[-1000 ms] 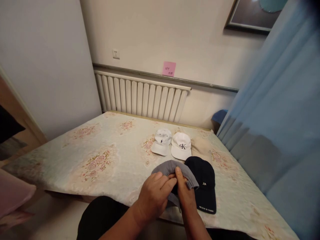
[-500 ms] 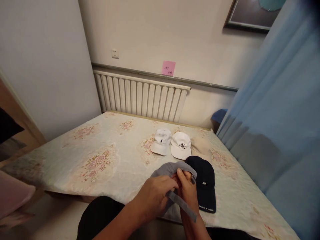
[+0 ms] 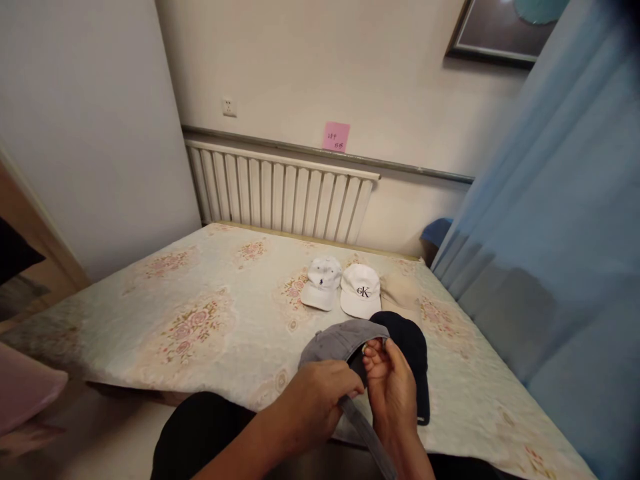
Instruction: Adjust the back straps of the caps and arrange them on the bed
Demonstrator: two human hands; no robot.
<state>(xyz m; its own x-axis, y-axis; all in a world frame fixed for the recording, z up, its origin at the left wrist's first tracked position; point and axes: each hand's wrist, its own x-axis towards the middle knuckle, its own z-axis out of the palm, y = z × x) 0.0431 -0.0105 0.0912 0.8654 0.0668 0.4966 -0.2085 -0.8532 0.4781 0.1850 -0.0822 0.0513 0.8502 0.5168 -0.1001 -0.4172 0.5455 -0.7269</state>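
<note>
Both my hands are on a grey baseball cap (image 3: 333, 340), whose rear opening faces me. My left hand (image 3: 320, 397) is closed on the cap's edge by the loose grey strap (image 3: 367, 437), which hangs down from it. With thumb and fingers, my right hand (image 3: 393, 380) pinches the other side of the cap's rim. A dark navy cap (image 3: 407, 333) lies just beyond, partly hidden by my right hand. Farther back are a white cap (image 3: 361, 293) with black letters, a paler white cap (image 3: 321, 285) with a small dark logo, and a beige cap (image 3: 400, 293).
The caps lie on a bed (image 3: 250, 300) with a floral cover. A radiator (image 3: 280, 190) runs along the wall behind it, and a blue curtain (image 3: 545, 267) hangs at right. Another person's hand (image 3: 33, 433) and pink clothing (image 3: 27, 380) show at lower left.
My right hand has moved a little right, away from my left, and turned so its palm and fingers show. The grey cap's rear opening has widened, and the strap hangs lower.
</note>
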